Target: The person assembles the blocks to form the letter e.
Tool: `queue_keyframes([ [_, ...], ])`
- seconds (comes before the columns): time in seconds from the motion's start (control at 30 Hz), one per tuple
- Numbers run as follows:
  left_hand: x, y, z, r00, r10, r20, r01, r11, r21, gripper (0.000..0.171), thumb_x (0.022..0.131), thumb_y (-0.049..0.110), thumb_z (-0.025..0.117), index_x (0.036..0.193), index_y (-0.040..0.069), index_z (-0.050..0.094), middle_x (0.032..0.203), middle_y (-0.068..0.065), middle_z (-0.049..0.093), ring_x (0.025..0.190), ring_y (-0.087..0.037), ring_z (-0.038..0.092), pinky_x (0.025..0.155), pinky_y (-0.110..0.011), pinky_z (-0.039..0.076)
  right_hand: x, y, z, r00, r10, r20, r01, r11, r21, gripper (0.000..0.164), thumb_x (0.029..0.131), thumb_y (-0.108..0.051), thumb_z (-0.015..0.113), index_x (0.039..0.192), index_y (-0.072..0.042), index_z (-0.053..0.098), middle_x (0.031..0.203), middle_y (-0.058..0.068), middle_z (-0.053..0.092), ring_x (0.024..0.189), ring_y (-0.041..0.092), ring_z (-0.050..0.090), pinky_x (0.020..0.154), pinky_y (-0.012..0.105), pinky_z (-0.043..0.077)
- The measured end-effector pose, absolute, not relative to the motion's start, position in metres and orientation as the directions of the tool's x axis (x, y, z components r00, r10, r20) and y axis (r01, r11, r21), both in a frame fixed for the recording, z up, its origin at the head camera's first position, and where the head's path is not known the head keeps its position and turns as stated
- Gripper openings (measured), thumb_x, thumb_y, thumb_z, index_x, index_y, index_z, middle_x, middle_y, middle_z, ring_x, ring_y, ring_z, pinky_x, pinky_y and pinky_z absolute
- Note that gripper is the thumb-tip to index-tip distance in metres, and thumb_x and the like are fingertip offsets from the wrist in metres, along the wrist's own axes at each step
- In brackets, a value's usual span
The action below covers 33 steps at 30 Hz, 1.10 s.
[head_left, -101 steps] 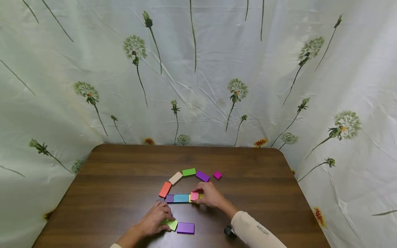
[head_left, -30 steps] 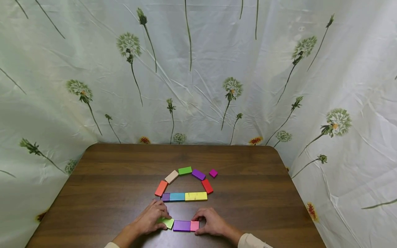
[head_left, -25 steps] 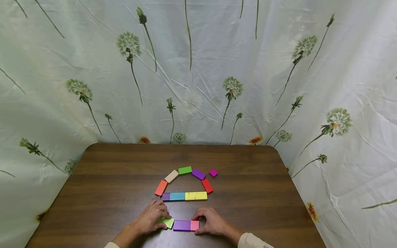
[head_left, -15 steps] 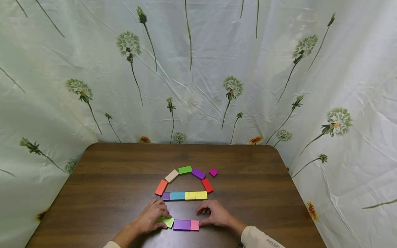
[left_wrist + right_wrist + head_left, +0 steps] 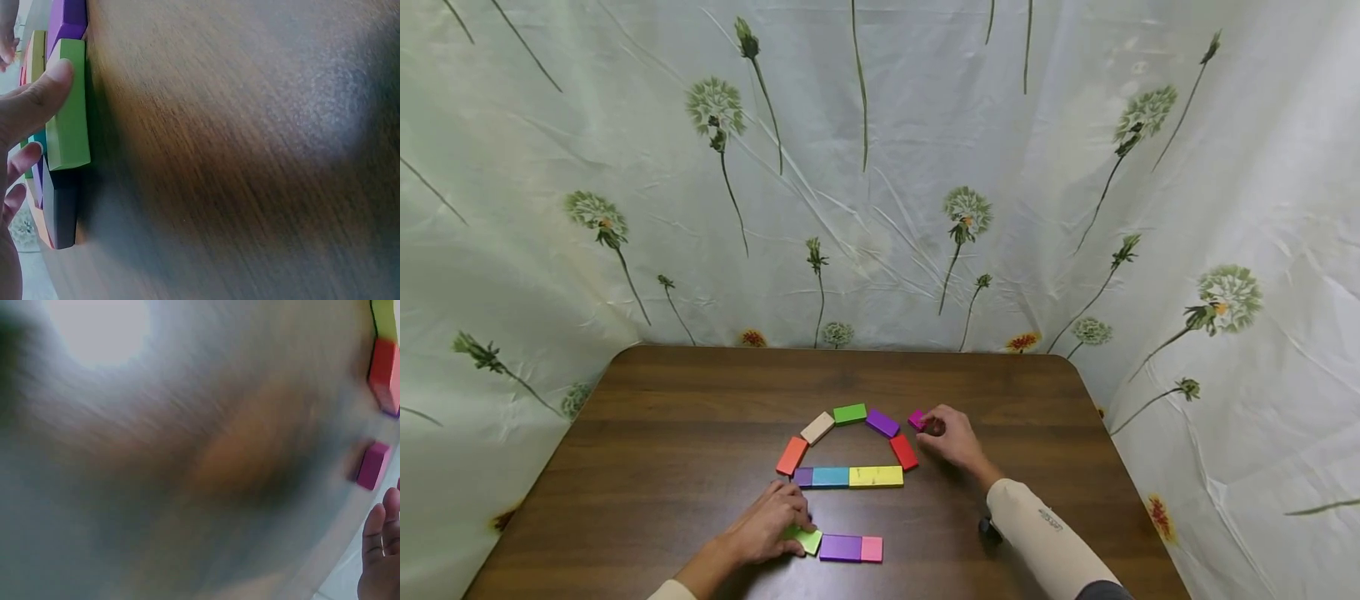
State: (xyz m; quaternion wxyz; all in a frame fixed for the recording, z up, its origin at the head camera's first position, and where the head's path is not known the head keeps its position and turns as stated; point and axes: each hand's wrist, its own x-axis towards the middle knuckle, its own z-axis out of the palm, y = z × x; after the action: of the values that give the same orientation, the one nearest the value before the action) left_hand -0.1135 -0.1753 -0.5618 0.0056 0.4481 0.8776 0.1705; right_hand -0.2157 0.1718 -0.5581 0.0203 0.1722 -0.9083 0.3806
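Note:
My left hand [image 5: 766, 527] holds a light green block [image 5: 809, 542], the thumb resting on its near face in the left wrist view. A dark block [image 5: 61, 209] adjoins it there; the hand mostly hides that block from the head view. Rightward from the green block, a purple block [image 5: 841, 547] and a small pink block [image 5: 872, 549] lie end to end. Up at the right, my right hand [image 5: 953, 437] reaches to a small magenta block [image 5: 916, 419] with loosely bent fingers. The right wrist view shows a gap between those fingers and the magenta block.
An arch of orange [image 5: 792, 456], beige [image 5: 817, 427], green [image 5: 850, 414], purple [image 5: 882, 423] and red [image 5: 904, 452] blocks stands over a row of purple [image 5: 802, 477], blue [image 5: 831, 477] and yellow [image 5: 876, 476] blocks. A patterned curtain [image 5: 880, 250] hangs behind the brown table [image 5: 700, 392].
My right hand brought the pink block from the yellow block down to the purple block's right end, let go, and moved up to the magenta block. The left hand stays on the light green block.

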Motion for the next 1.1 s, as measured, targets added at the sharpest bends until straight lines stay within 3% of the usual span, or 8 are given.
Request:
queue_keyframes([
  [0.57,-0.115,-0.177,-0.565,-0.528,0.813,0.243,0.845,0.476,0.244,0.028,0.067,0.039,0.081,0.089,0.021,0.079,0.076,0.019,0.055,0.086,-0.006,0.048,0.080,-0.037,0.036,-0.243,0.159,-0.567,-0.977,-0.212,0.020,-0.175,0.747,-0.641,0.033,0.074,-0.012,0.082,0.102,-0.001,0.068,0.090,0.006,0.061,0.078,0.017,0.052,0.069,0.031,0.044],
  [0.93,-0.115,-0.177,-0.565,-0.546,0.807,0.223,0.834,0.500,0.232,0.029,0.066,0.038,0.082,0.088,0.021,0.079,0.077,0.019,0.057,0.086,-0.007,0.049,0.080,-0.037,0.036,-0.233,0.163,-0.563,-0.975,-0.218,0.038,-0.192,0.752,-0.631,0.032,0.077,-0.010,0.079,0.104,0.000,0.068,0.094,0.008,0.064,0.083,0.019,0.057,0.075,0.036,0.049],
  [1.1,-0.116,-0.176,-0.564,-0.540,0.811,0.226,0.838,0.493,0.233,0.029,0.064,0.037,0.083,0.087,0.021,0.079,0.076,0.020,0.057,0.084,-0.005,0.049,0.080,-0.036,0.036,-0.221,0.170,-0.553,-0.960,-0.273,0.064,-0.249,0.724,-0.644,0.032,0.076,-0.009,0.080,0.105,-0.001,0.068,0.095,0.007,0.064,0.083,0.017,0.057,0.073,0.032,0.049],
])
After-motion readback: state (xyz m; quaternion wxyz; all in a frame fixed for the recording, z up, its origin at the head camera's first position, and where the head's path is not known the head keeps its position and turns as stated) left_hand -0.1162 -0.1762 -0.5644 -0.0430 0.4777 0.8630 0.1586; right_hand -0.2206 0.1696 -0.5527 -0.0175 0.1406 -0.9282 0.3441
